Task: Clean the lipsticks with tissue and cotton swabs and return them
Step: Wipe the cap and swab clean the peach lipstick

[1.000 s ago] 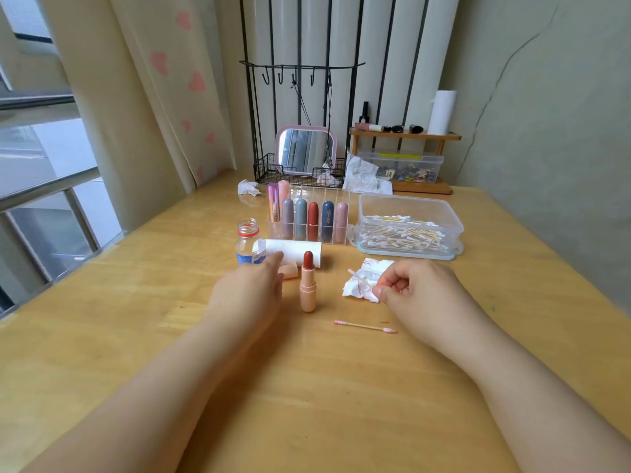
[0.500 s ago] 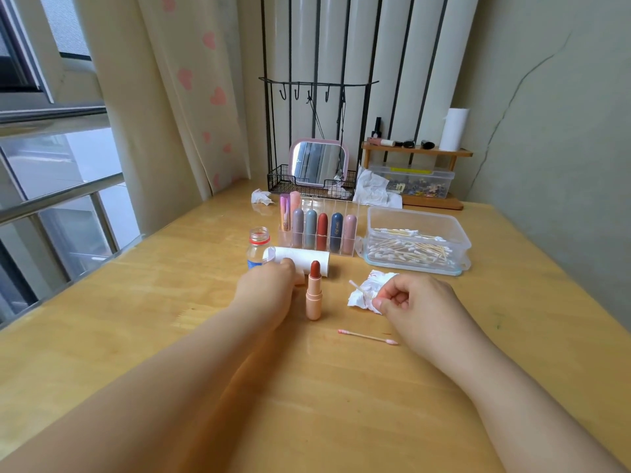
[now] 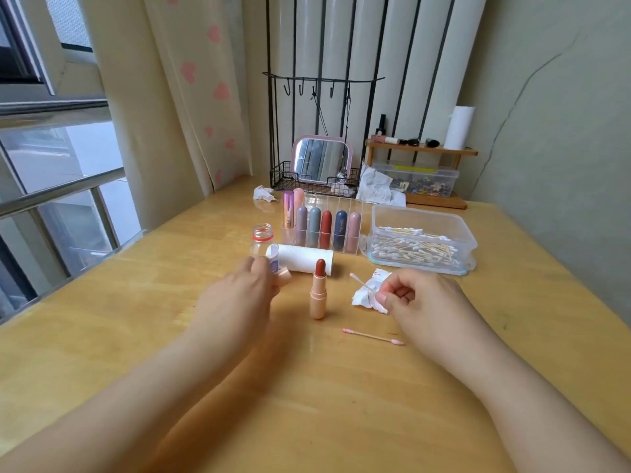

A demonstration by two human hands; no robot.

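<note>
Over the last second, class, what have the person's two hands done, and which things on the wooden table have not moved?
Very little changed. The left hand stays by the peach lipstick cap; the right hand still pinches the white cotton swab over the crumpled tissue. Only the camera shifted. The uncapped peach lipstick stands upright between them and the pink-tipped swab lies where it was.

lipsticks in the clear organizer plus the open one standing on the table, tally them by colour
In the clear organizer:
Purple: 1
Pale pink: 2
Mauve-grey: 1
Blue-grey: 1
Red: 1
Navy: 1
Standing open on the table:
Peach case, red-brown bullet: 1
Total: 8
</note>
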